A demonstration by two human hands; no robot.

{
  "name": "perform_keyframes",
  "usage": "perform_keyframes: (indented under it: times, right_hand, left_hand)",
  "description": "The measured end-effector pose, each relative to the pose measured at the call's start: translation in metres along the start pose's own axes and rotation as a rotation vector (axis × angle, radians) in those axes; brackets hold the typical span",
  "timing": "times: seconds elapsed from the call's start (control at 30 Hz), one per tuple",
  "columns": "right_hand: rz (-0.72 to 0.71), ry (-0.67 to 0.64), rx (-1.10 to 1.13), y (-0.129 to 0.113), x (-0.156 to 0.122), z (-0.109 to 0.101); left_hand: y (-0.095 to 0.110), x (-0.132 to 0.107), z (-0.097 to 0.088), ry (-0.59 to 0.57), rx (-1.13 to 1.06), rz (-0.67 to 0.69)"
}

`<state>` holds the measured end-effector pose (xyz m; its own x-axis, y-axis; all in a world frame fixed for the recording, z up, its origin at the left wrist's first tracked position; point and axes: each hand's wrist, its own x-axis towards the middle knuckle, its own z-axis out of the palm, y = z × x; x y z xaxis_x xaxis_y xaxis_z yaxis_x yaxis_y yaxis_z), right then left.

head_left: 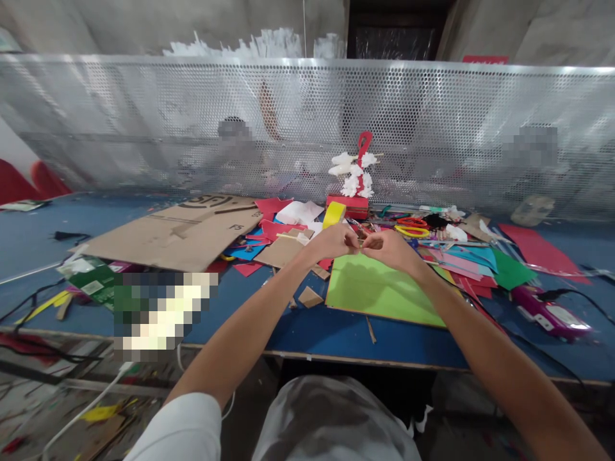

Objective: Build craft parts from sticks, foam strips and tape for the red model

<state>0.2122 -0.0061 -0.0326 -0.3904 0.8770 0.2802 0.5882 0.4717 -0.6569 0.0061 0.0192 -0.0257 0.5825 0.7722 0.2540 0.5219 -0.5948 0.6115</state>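
Both my arms reach out over a blue table [307, 330]. My left hand [335, 242] and my right hand [390, 248] meet fingertip to fingertip above the far edge of a light green sheet [379, 291]. Both hands are closed in a pinch on a small piece between them that I cannot make out. A yellow tape roll [333, 214] stands just behind my left hand. A red base with white foam pieces on a stick [354, 182] rises further back.
A big cardboard sheet [177, 234] lies at the left. Coloured paper scraps [471, 262], scissors with red and yellow handles [412, 226] and a purple glue gun [548, 314] with its cable lie at the right. A perforated metal screen [307, 128] closes the table's back.
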Motion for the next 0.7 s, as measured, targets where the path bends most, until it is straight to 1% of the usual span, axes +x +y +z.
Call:
perform_keyframes:
  times: [0.07,0.23,0.43,0.57,0.7]
  right_hand:
    - [0.014,0.02,-0.012,-0.0005,-0.0002,-0.0002]
    - [0.008,0.002,0.028,-0.0007,-0.0006,0.0007]
    - [-0.017,0.006,-0.006,0.0001,-0.0008,0.002]
    - [-0.052,0.002,-0.007,0.0036,-0.0006,0.0042]
    - [-0.041,-0.004,0.009,0.0043,0.0003,0.0037]
  left_hand:
    - [-0.0015,0.0011,0.0014,-0.003,0.001,0.019]
    - [-0.0008,0.0017,0.0014,0.007,0.038,0.002]
    - [0.0023,0.0018,0.0005,0.004,0.065,0.01]
    - [0.0008,0.0018,0.0019,0.012,0.056,-0.032]
    - [-0.0041,0.0035,0.0044,0.019,0.007,-0.034]
